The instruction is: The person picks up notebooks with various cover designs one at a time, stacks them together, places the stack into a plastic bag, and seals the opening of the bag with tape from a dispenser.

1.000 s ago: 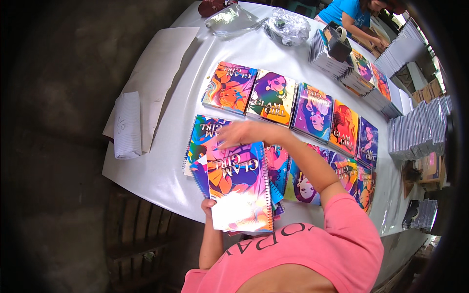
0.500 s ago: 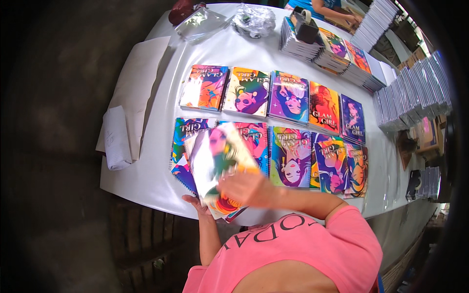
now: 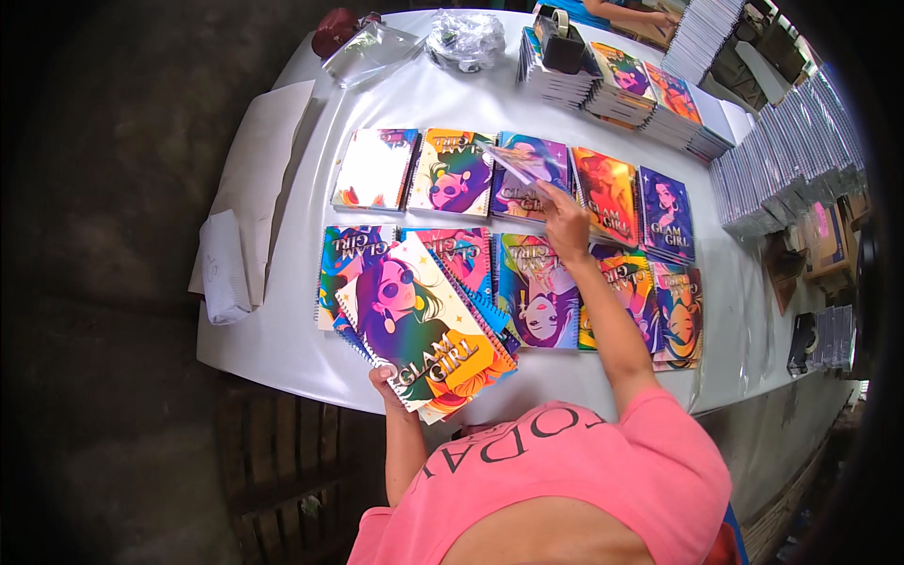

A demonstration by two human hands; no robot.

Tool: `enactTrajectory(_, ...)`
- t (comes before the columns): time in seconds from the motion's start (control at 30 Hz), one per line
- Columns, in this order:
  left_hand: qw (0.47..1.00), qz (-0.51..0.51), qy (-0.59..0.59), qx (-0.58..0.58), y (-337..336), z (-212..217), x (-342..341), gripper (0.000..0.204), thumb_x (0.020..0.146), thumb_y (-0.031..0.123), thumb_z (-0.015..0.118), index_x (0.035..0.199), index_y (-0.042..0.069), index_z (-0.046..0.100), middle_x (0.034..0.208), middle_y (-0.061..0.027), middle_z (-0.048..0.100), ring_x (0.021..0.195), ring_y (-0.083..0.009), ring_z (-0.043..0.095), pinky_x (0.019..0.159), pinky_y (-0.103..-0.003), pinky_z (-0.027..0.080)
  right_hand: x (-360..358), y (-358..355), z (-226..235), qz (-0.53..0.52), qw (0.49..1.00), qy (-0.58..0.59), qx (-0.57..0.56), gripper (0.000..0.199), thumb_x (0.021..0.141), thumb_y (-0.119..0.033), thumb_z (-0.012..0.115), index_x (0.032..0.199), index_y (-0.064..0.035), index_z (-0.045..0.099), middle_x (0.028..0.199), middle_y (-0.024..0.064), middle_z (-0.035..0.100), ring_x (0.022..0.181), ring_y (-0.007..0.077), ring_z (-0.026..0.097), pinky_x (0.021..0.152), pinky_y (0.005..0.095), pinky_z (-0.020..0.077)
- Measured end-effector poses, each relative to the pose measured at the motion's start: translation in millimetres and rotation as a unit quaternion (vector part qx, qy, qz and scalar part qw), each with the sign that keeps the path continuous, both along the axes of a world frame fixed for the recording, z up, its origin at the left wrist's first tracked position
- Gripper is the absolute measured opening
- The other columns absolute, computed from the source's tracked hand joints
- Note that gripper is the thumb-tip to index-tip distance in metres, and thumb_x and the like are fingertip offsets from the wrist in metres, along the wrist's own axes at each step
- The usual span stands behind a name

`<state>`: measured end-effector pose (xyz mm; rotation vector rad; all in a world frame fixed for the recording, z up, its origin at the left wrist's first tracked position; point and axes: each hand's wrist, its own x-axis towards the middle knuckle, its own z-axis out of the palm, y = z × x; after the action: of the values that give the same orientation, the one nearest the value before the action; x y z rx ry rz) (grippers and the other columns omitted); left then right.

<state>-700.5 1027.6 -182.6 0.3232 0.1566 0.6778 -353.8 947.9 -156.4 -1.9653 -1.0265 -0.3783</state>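
Observation:
My left hand (image 3: 394,391) is closed on the lower end of a fanned stack of spiral notebooks; the top notebook (image 3: 405,315) has a cream cover with a figure in sunglasses. The stack slants over the near left piles. My right hand (image 3: 567,226) reaches to the far row, its fingers gripping a thin notebook (image 3: 516,166) that is tilted up and seen nearly edge-on. Beneath it lies a purple-covered notebook pile (image 3: 537,151). An orange-red notebook pile (image 3: 607,193) is just right of that hand.
Two rows of colourful notebook piles cover the white table (image 3: 282,353). At the back, a black tape dispenser (image 3: 560,47) tops more stacks, beside crumpled clear plastic (image 3: 466,40). Tall notebook stacks (image 3: 791,160) stand right. A white wrapped bundle (image 3: 224,268) lies left. Another person's arm (image 3: 626,13) shows at the far edge.
My right hand has moved from the stack in my left hand out to the far row's purple pile and lifted a notebook there. The cream notebook now lies on top of the left-hand stack.

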Motion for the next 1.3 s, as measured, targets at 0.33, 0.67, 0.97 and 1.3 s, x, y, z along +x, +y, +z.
enactTrajectory(0.33, 0.997, -0.052, 0.003, -0.054, -20.6, -18.7, 49.9, 0.077, 0.064, 0.033, 0.065, 0.130, 0.004, 0.039, 0.117, -0.0162, 0.054, 0.104, -0.0326, 0.056, 0.090, -0.047, 0.047, -182.0, -76.3, 66.2, 0.398, 0.895, -0.151, -0.136, 0.034, 0.075, -0.021, 0.065, 0.105, -0.0069, 0.063, 0.116, 0.0105, 0.059, 0.104, 0.0265, 0.058, 0.092, 0.0394, 0.0449)
enactTrajectory(0.67, 0.998, -0.005, 0.053, -0.027, -76.2, 24.2, -0.5, 0.073, 0.062, 0.023, 0.063, 0.129, 0.002, 0.040, 0.117, -0.0155, 0.055, 0.105, -0.0321, 0.056, 0.092, -0.046, 0.047, -101.3, -118.1, -5.4, 0.112, 0.909, -0.038, -0.398, 0.081, 0.081, -0.044, 0.060, 0.142, -0.0032, 0.024, 0.142, 0.0269, 0.027, 0.132, 0.0407, 0.026, 0.108, 0.0474, 0.0229)
enactTrajectory(0.97, 0.997, -0.016, 0.036, -0.060, -86.2, -7.5, -27.1, 0.069, 0.063, 0.016, 0.065, 0.126, 0.000, 0.043, 0.113, -0.0150, 0.058, 0.105, -0.0307, 0.058, 0.093, -0.045, 0.047, -107.3, -114.5, 59.0, 0.092, 0.942, -0.073, -0.315, 0.055, 0.076, -0.005, 0.059, 0.128, 0.0021, 0.042, 0.113, 0.0239, 0.055, 0.076, 0.0303, 0.066, 0.059, 0.0341, 0.0560)
enactTrajectory(1.3, 0.998, -0.025, -0.048, 0.034, -120.6, 19.1, 71.0, 0.081, 0.070, 0.043, 0.074, 0.134, 0.007, 0.040, 0.128, -0.0121, 0.050, 0.115, -0.0249, 0.050, 0.100, -0.042, 0.041, -212.9, -105.8, 116.4, 0.303, 0.894, -0.018, -0.331, 0.046, 0.084, -0.013, 0.055, 0.127, 0.0004, 0.046, 0.109, 0.0216, 0.059, 0.085, 0.0273, 0.065, 0.070, 0.0335, 0.0532)
